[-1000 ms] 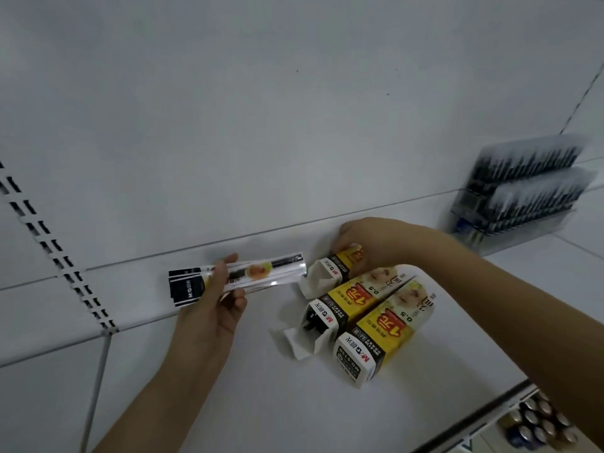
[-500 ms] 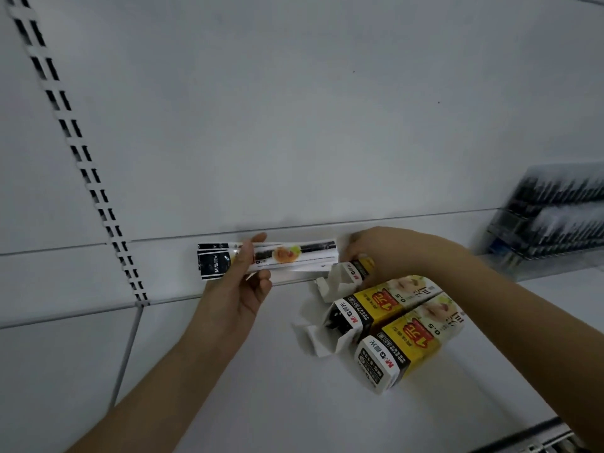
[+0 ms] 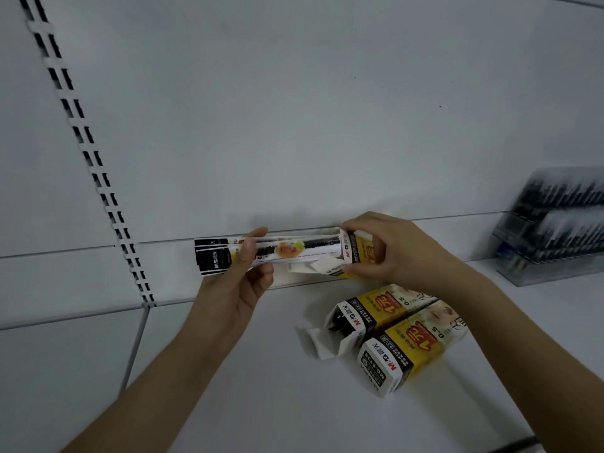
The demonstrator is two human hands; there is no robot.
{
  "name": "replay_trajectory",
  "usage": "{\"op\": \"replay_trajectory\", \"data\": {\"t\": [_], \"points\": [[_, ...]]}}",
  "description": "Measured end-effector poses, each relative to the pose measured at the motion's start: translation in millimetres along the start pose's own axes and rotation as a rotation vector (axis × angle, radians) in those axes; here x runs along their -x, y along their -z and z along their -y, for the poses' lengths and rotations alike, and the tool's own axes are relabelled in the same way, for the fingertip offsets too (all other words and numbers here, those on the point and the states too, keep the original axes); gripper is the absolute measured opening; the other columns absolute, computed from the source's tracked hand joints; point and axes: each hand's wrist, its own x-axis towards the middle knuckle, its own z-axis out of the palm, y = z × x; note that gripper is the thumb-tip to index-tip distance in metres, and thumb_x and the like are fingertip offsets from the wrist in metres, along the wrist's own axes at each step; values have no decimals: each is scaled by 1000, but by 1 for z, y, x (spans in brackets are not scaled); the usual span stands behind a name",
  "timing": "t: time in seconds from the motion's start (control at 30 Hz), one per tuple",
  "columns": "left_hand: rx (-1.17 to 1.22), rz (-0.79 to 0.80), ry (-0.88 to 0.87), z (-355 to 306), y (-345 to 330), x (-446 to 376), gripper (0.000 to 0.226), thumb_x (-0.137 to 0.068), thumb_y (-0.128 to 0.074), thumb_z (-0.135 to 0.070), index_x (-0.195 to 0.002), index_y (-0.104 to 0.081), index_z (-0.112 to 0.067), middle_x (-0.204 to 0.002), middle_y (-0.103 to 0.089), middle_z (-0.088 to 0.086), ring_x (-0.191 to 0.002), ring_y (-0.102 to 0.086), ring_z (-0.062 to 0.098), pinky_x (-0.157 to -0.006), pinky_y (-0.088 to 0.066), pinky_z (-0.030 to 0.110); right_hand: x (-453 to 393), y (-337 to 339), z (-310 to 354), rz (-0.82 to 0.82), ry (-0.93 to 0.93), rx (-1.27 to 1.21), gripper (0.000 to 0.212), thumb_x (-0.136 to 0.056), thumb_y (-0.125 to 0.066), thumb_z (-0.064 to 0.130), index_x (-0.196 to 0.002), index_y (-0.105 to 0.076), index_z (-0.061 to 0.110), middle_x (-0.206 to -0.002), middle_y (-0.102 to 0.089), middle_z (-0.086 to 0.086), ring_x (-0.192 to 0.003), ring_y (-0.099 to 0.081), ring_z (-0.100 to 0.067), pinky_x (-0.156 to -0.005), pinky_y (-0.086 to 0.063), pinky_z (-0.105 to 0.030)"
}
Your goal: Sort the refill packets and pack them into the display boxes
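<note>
packets meeting the mouth of a held box

my left hand (image 3: pixel 240 282) pinches a small bundle of refill packets (image 3: pixel 261 253), thumb on the front and fingers curled behind, holding them level in front of the white back panel (image 3: pixel 294 109). the bundle's black end sticks out to the left of my left hand; its other end reaches the open mouth of a yellow display box (image 3: pixel 358 251). my right hand (image 3: pixel 389 248) grips that box, fingers curled over its top and thumb beneath, with the box lifted off the shelf (image 3: pixel 261 387). a white flap hangs from the box just below the packets.

below my right wrist, two more yellow display boxes lie side by side on the shelf, touching. the open box (image 3: pixel 376 313) has its white flaps spread toward my left arm; the closed box (image 3: pixel 407 351) lies nearer to me. far to the right of my right hand stands a clear tiered rack of pens (image 3: pixel 552 227), blurred. to the left of my left hand, a slotted upright (image 3: pixel 94 165) runs up the panel.
</note>
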Motion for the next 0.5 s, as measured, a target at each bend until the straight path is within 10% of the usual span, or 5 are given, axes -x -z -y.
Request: {"op": "replay_trajectory", "data": {"t": [0.33, 0.5], "points": [[-267, -93, -102, 1, 1, 2, 39, -85, -63, -29, -118, -69, -8, -92, -66, 1, -58, -56, 11, -54, -50, 19, 5, -9, 17, -134, 40, 63, 56, -79, -71, 51, -130, -51, 36, -119, -50, 24, -86, -48, 8, -68, -47, -17], [-537, -179, -212, 4, -4, 10, 32, -77, -71, -38, -104, -75, -22, -50, -45, -7, -43, -33, 9, -42, -31, 19, 7, -28, 36, -179, 73, 136, 58, -78, -60, 53, -132, -52, 33, -124, -52, 19, -65, -42, 10, -56, -30, -6]]}}
